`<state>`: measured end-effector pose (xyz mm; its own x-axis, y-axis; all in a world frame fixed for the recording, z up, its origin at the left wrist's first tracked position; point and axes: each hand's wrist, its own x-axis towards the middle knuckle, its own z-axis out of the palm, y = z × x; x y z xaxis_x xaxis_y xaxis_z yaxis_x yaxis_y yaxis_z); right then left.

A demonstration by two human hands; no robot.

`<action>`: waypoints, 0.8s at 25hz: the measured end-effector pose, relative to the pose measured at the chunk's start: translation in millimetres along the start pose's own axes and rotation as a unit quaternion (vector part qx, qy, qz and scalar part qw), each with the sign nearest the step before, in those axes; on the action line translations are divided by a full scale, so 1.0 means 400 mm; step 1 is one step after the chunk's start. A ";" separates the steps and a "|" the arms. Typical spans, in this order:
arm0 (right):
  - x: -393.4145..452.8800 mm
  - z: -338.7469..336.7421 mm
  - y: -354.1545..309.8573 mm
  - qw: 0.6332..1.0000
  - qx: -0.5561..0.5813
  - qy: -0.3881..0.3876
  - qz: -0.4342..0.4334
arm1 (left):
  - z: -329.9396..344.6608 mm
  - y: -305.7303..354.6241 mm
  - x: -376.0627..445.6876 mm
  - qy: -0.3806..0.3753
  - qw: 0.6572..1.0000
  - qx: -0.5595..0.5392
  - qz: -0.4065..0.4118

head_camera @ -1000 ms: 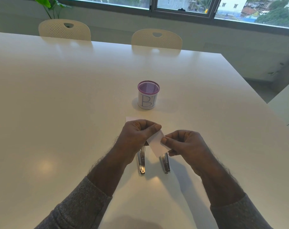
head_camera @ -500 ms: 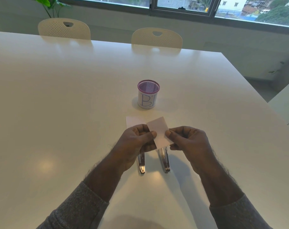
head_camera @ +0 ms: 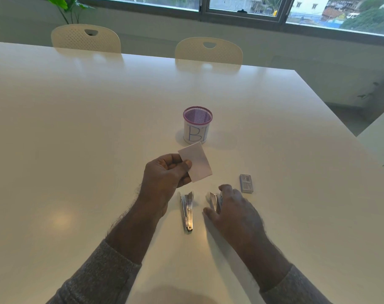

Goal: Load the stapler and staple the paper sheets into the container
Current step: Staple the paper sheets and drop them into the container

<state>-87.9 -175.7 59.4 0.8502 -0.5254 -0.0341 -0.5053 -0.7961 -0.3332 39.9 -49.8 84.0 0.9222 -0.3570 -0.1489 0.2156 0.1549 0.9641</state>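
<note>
The left hand (head_camera: 164,178) pinches the paper sheets (head_camera: 196,164), so the loose right hand (head_camera: 232,210) should grab its stapler (head_camera: 214,200) firmly.

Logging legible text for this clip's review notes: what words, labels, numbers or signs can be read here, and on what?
"BI": large hand-drawn letters on the white wrap around the purple mesh container; further letters may be hidden round its side.
Small staple box: carries print, too small and blurred to read.
Paper sheets held by the left hand: no writing visible.
</note>
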 end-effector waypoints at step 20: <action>0.085 -0.180 0.066 0.923 0.351 -0.130 -0.089 | 0.026 0.007 -0.033 -0.053 0.983 0.135 0.112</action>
<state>-83.0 -236.2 117.2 0.9632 -0.2427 -0.1154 -0.2121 -0.4230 -0.8809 24.9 -54.1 90.7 0.8947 -0.4385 0.0844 -0.0958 -0.0040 0.9954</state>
